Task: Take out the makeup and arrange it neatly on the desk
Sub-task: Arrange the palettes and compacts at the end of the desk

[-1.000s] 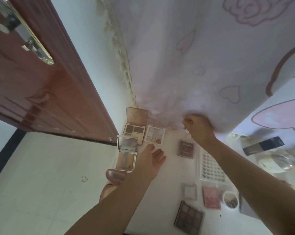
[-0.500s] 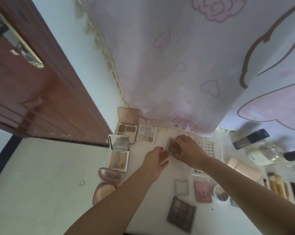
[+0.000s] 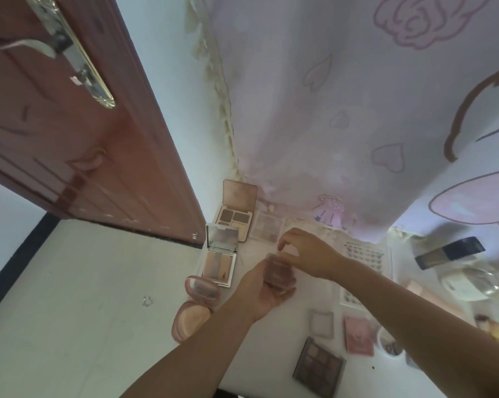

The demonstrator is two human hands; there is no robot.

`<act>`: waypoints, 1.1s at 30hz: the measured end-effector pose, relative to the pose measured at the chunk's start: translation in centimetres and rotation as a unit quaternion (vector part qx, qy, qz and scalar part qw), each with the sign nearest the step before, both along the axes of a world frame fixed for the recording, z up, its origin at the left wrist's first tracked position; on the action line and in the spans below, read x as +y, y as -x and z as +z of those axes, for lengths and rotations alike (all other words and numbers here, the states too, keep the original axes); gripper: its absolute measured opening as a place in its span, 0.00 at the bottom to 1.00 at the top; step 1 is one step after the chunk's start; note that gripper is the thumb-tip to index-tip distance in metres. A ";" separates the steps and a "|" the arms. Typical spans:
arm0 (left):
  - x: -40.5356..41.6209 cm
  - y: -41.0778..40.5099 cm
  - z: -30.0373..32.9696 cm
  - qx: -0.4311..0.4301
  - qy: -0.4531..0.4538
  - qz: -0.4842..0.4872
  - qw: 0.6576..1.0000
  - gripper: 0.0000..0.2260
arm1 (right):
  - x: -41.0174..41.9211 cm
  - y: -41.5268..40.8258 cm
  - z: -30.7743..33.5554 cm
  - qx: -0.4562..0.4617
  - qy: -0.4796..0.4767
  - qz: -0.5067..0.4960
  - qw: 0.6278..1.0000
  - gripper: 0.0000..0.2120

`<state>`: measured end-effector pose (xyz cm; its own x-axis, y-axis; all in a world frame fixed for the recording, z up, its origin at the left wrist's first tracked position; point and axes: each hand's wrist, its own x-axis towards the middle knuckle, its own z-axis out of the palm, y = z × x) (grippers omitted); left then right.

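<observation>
Left: two opened compacts [image 3: 220, 261] lie at the desk [image 3: 271, 340] edge. Centre: our left hand [image 3: 259, 294] cups a small pink palette [image 3: 278, 275] from below, fingers curled round it, held above the desk. Our right hand [image 3: 308, 254] pinches its upper edge, apparently lifting the lid; blur hides detail. Risk: the palette slips mid-air and drops onto the compacts, since only fingertips hold it.

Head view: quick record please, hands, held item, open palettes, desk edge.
left hand: cradles small pink compact from below
right hand: pinches the compact's top
open palettes: brown palette, mirrored palette, both at the desk's left edge
round powder case: open, overhanging that edge
desk: white
</observation>
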<state>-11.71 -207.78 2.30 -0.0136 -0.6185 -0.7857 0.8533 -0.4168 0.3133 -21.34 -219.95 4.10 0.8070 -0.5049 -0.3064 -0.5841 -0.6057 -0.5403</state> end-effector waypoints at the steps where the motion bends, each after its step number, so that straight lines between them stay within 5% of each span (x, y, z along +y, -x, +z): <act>1: 0.1 -0.1 -0.2 -0.012 -0.010 -0.006 1.000 0.16 | -0.8 -0.7 -0.2 -0.013 0.020 -0.018 1.000 0.12; 10: 1.3 -1.3 -1.1 -0.070 0.002 -0.051 0.996 0.16 | -1.8 -4.1 -3.1 0.036 0.120 -0.009 0.992 0.26; 16: 0.6 -1.5 -0.8 -0.091 0.020 -0.077 0.993 0.17 | -2.2 -3.4 -2.7 0.025 0.109 0.003 0.994 0.19; 20: 0.3 -1.5 -1.2 -0.112 0.015 -0.088 0.990 0.17 | -1.9 -2.8 -3.0 0.021 0.120 0.027 0.992 0.28; 24: 1.1 -1.6 -0.9 -0.120 0.010 -0.097 0.988 0.15 | -1.6 -2.8 -3.6 0.009 0.158 0.022 0.987 0.24; 33: -0.6 -1.9 0.4 -0.182 0.038 -0.194 0.963 0.27 | -3.6 -3.2 -1.5 0.015 -0.017 -0.031 0.999 0.24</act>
<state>-9.80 -208.35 2.66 0.0124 -0.6786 -0.7344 0.4659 -0.6460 0.6047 -18.12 -223.55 2.58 0.7644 -0.5429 -0.3478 -0.6365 -0.5494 -0.5413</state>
